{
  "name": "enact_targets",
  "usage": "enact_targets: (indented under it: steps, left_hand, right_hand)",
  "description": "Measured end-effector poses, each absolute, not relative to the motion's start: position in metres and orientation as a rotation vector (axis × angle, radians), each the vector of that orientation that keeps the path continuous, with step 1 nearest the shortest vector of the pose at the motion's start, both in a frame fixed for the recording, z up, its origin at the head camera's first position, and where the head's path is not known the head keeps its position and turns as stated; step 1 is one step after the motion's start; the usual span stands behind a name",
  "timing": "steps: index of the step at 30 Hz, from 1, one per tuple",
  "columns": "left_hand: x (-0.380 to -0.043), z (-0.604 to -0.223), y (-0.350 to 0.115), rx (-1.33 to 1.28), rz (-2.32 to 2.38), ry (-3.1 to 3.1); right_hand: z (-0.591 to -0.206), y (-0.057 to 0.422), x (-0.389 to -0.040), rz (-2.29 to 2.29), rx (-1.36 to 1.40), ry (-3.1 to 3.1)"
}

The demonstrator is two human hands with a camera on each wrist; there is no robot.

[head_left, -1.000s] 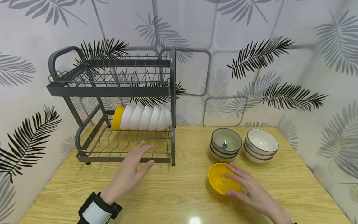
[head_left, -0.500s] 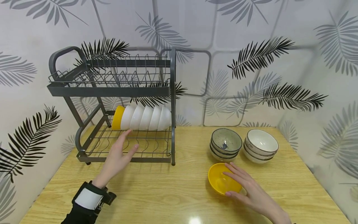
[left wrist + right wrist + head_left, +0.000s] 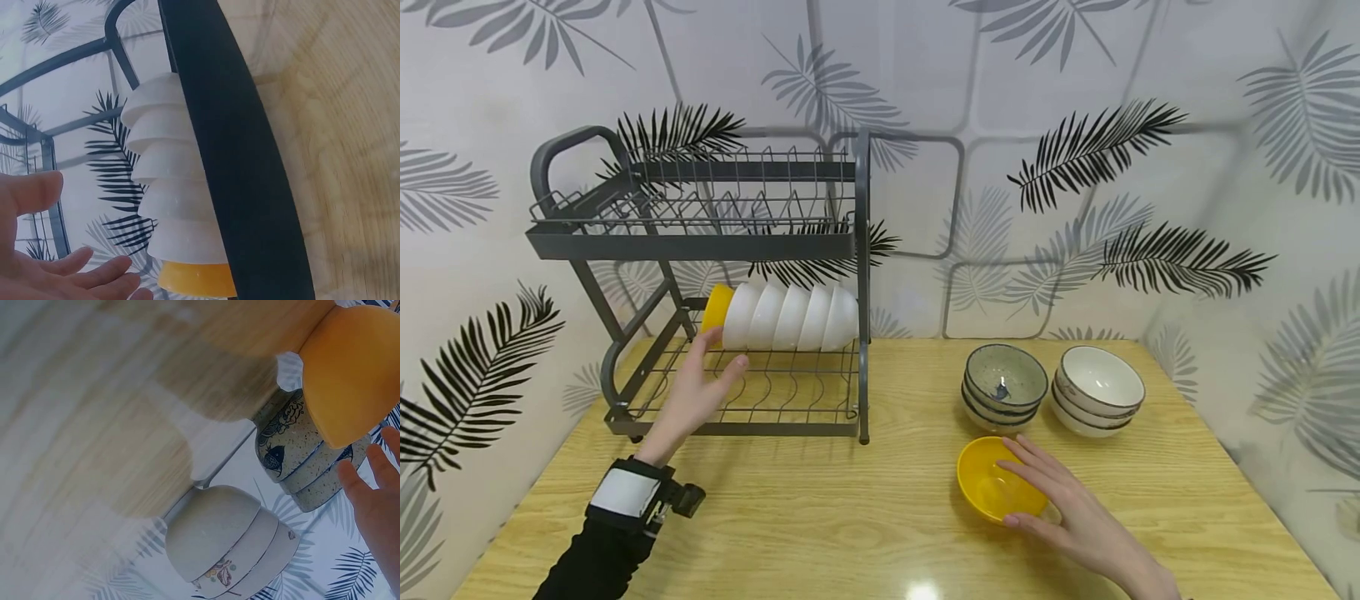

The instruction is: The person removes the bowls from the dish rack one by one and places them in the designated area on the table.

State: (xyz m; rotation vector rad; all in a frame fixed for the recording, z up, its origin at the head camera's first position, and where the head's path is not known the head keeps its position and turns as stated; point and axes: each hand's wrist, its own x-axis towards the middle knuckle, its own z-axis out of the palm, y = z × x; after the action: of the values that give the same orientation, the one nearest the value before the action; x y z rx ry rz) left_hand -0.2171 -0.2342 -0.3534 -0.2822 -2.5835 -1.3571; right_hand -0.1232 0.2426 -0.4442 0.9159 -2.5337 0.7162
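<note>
1. Grip, left hand (image 3: pixel 691 396): spread, thumb well off fingers, nothing held; fingertips at racked yellow bowl (image 3: pixel 718 307), contact unclear.
2. Right hand (image 3: pixel 1078 517): relaxed, thumb and fingers apart over right side of tabletop yellow bowl (image 3: pixel 988 481), no hold; touch unclear.
3. Racked yellow bowl: dish rack (image 3: pixel 700 246) lower tier, left end of white bowls (image 3: pixel 790 318).

My eleven o'clock: rack (image 3: pixel 692 247), bowl row (image 3: pixel 790 317) on lower tier (image 3: pixel 737 429). My one o'clock: single bowl (image 3: pixel 985 477) before two stacks (image 3: pixel 1004 392).
</note>
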Motion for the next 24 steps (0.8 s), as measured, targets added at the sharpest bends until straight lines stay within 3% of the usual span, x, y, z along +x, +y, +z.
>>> enact_targets:
  steps: [24]
  left_hand:
    - [-0.273,-0.346,-0.264,0.035,-1.617,-2.713]
  right_hand:
    - [-0.446,0.245,-0.123,0.733,0.911,-2.53]
